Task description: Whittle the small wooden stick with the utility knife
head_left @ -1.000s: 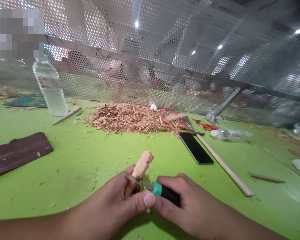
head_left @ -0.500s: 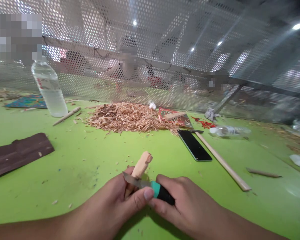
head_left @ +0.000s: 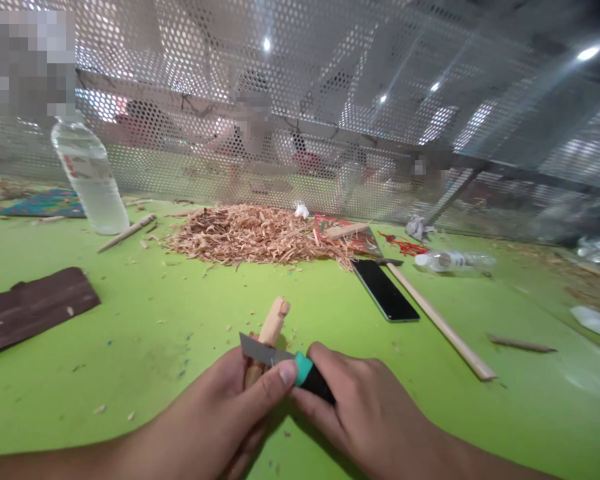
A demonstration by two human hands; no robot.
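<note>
A small carved piece of wood (head_left: 273, 321) points up and away from me, its notched far end showing above the fingers. My left hand (head_left: 230, 407) is closed around its lower part, and the left thumb presses on the knife near the collar. In my right hand (head_left: 370, 400) is the carving knife (head_left: 305, 370), gripped by its black and teal handle. Its grey blade lies across the wood and points left. The fingers beneath the wood are mostly hidden.
On the green table (head_left: 220, 287) lie a heap of wood shavings (head_left: 250, 233), a phone (head_left: 386, 290), a long wooden stick (head_left: 440, 320), a pencil (head_left: 520, 343) and a brown sheet (head_left: 35, 307). A water bottle (head_left: 93, 180) stands left. Behind rises a perforated metal screen (head_left: 290, 160).
The knife blade has tilted and shows more of its flat side. Both hands and the wood sit slightly further left, and the whole view has shifted a little.
</note>
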